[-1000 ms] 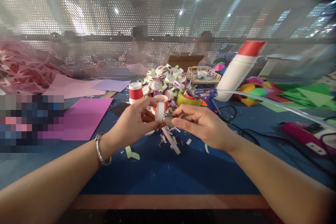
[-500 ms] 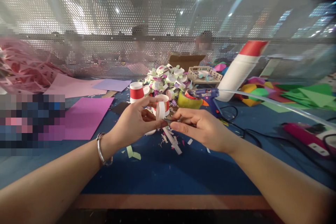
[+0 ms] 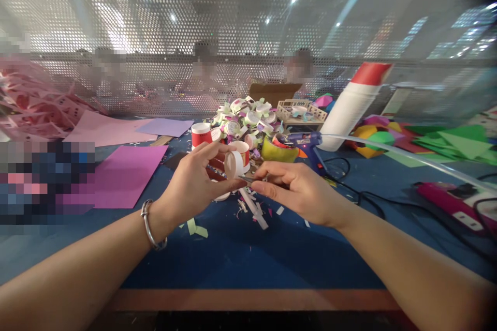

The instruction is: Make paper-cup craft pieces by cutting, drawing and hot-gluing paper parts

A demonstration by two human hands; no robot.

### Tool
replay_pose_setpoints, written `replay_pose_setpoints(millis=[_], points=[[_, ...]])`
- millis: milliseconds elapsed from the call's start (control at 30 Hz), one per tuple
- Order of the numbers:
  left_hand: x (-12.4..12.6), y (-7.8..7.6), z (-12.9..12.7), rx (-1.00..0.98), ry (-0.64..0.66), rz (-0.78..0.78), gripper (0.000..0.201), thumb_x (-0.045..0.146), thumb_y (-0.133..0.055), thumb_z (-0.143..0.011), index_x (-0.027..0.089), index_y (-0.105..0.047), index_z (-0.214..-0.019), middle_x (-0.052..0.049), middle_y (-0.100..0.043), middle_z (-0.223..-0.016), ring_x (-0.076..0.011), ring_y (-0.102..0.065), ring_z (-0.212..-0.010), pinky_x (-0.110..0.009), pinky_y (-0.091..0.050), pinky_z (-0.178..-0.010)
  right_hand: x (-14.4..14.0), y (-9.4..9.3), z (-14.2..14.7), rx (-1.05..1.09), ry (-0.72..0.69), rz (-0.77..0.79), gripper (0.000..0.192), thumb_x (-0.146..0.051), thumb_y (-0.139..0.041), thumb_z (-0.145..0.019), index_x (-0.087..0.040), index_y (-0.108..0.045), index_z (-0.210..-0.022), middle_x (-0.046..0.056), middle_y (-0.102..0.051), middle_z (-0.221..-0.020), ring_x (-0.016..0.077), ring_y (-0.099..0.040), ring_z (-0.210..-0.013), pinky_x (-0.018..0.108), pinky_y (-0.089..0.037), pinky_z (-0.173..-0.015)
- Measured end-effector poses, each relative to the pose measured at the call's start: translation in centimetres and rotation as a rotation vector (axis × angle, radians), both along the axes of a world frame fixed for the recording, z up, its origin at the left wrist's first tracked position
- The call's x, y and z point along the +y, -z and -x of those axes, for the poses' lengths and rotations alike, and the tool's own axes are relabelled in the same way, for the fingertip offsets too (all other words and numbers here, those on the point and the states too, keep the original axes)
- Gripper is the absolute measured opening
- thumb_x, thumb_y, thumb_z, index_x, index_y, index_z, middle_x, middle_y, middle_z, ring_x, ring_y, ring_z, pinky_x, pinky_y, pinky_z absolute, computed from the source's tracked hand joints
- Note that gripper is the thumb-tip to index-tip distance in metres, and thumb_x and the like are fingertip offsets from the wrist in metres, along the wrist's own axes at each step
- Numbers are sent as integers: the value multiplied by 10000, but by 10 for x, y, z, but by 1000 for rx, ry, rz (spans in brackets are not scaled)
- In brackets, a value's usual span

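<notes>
Head view shows our left hand (image 3: 196, 178) curled around a small white paper cup (image 3: 234, 164), thumb under and fingers over it, with its round base turned toward us. Our right hand (image 3: 301, 191) is closed on what looks like a small pair of scissors (image 3: 248, 179), whose thin tip meets the cup just below its base; the handles are hidden inside the fist, so we cannot tell how far the blades are open. Both hands hover above the blue surface (image 3: 248, 253), close together.

We judge that we are in the middle of cutting or trimming the cup. The next move calls for a steady left-hand grip and a small turn of the cup into the blades, keeping the left thumb clear of the tip.

Directly under the hands lie white paper scraps (image 3: 254, 209). Just beyond them stand red-banded cups (image 3: 201, 136) and a heap of finished cup pieces (image 3: 248, 114). Beyond the right hand rests a blue glue gun (image 3: 305, 139), with a large white bottle (image 3: 351, 106) farther right. Left of the left hand lies a magenta paper sheet (image 3: 124, 173).
</notes>
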State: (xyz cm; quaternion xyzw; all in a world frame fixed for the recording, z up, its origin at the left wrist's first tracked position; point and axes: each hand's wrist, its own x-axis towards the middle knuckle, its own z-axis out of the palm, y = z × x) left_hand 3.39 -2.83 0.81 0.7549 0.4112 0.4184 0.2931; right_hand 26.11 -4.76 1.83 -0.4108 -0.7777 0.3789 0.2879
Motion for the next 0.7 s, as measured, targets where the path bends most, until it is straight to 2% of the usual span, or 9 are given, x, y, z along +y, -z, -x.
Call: replay_pose_setpoints(millis=[100,167,300,367,467,533,600,700], points=[[0,-2,0,-1,11,40,533,384,-831,-740,186,-634,-1194,-85,-689,-1079,-153,-670,-772,-273,-577,-676,0,-1,-1,17,3,31,288,-471,-627,-939,-183,-622,-935,-37,-521,-670,91,-406,-586,258,-288,-527],[0,-5,-1,-14,38,130,517,413,-821,-747,165,-640,-1163,-81,-698,-1035,-149,-657,-755,-259,-552,-632,1,-2,-2,46,21,49,291,-467,-654,-923,-181,-616,-960,-24,-570,-713,97,-449,-620,253,-317,-548],[-3,-11,-4,-163,214,382,456,375,-768,-817,153,-617,-1185,-55,-693,-968,-127,-635,-740,-254,-538,-654,2,-5,-4,120,69,30,293,-433,-731,-867,-174,-604,-919,-35,-550,-697,89,-447,-607,240,-334,-543],[-6,-13,-5,-252,301,518,443,354,-753,-836,160,-593,-1200,-45,-683,-936,-132,-645,-760,-258,-548,-679,2,-3,-2,157,75,32,311,-411,-773,-830,-176,-592,-921,-25,-575,-728,100,-491,-642,238,-379,-573],[-9,-13,-7,-277,383,703,350,403,-736,-849,156,-637,-1076,-35,-656,-859,-130,-640,-733,-236,-543,-635,2,1,2,210,50,35,315,-398,-774,-829,-182,-580,-951,15,-635,-836,138,-577,-750,256,-455,-658],[-11,-12,-7,-270,438,768,309,439,-727,-850,149,-677,-943,-36,-642,-835,-122,-620,-713,-220,-539,-611,2,4,4,231,28,28,297,-402,-753,-847,-189,-581,-964,22,-636,-863,147,-589,-772,267,-474,-682],[-12,-11,-7,-275,483,813,310,456,-721,-854,148,-695,-864,-35,-637,-814,-114,-606,-693,-209,-545,-606,2,6,5,220,11,25,282,-394,-751,-847,-193,-593,-967,17,-621,-855,142,-573,-752,268,-468,-670],[-14,-8,-8,-301,494,864,329,473,-709,-864,145,-703,-853,-37,-639,-814,-106,-611,-658,-208,-555,-608,2,8,5,170,16,-5,238,-361,-756,-844,-188,-618,-931,3,-589,-810,122,-511,-691,258,-416,-611]])
